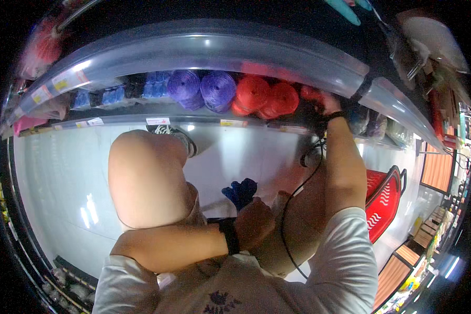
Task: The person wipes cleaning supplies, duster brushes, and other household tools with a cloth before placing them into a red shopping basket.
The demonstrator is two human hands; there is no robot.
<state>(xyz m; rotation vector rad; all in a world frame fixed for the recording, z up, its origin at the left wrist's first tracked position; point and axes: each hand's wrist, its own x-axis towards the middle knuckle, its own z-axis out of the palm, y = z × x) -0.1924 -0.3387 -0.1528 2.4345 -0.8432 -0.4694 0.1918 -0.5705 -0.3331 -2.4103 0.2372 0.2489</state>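
My left hand is closed around the lower end of a dark blue bundle, perhaps cloth or plastic, above the floor between my legs. My right hand reaches into the low shelf, under the clear front strip of the shelf above. By its fingers is a red item; shadow hides whether they grip it. Left of it stand rolls of red twine, stacked close together. Beside those are purple twine rolls. Blue packs line the shelf farther left.
A red shopping basket stands on the floor at my right. The clear shelf strip overhangs the goods. Price labels run along the lower shelf edge. A black cable hangs beside my right arm. My left knee is near the shelf.
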